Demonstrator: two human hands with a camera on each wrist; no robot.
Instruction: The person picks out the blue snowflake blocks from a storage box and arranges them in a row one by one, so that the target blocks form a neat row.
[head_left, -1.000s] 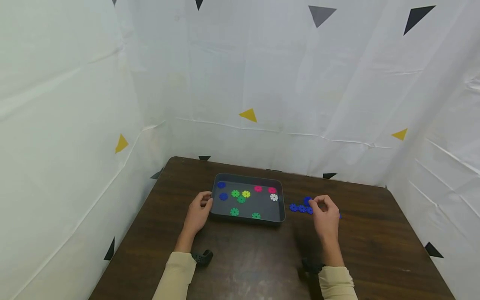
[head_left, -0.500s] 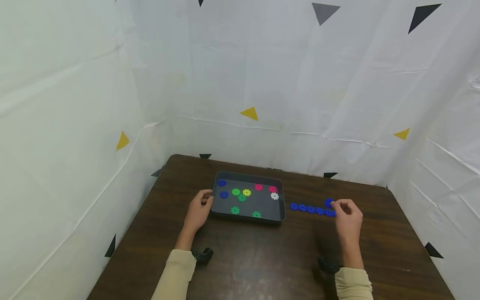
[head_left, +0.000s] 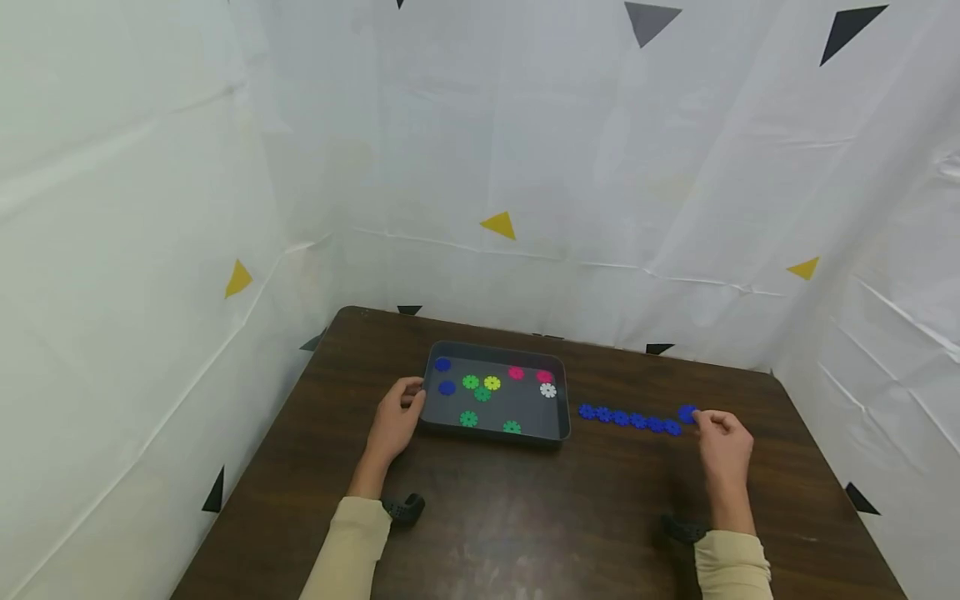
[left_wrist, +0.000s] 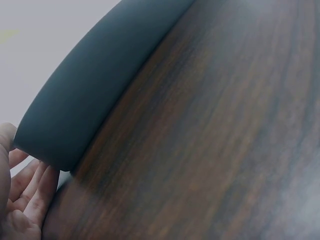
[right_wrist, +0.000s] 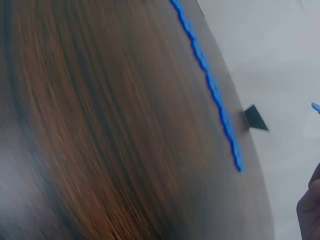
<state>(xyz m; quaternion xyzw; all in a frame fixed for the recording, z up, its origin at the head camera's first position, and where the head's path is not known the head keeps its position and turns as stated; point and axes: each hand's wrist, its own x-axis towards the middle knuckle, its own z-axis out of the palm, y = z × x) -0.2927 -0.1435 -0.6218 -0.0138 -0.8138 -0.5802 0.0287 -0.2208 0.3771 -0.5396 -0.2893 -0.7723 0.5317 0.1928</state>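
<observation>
In the head view my right hand (head_left: 725, 450) pinches a blue notched disc (head_left: 686, 414) between thumb and fingertips, held tilted just past the right end of a row. That row (head_left: 637, 420) is several blue notched discs lying edge to edge on the table. My left hand (head_left: 393, 421) holds the left end of a dark grey tray (head_left: 517, 406); in the left wrist view its fingers (left_wrist: 42, 192) reach under the tray's corner. The right wrist view shows the blue row (right_wrist: 212, 87) on the table, with part of my right hand (right_wrist: 311, 207) at the edge.
Inside the tray lie loose notched discs: blue (head_left: 447, 388), green (head_left: 468, 419), yellow (head_left: 492, 383), pink (head_left: 516, 373) and white (head_left: 548, 390). The brown wooden table (head_left: 517, 517) backs onto a white sheet wall (head_left: 465, 150), with more sheeting at both sides.
My right hand has moved rightward along the blue row with its blue disc, uncovering the row's right end. My left hand stays at the tray.
</observation>
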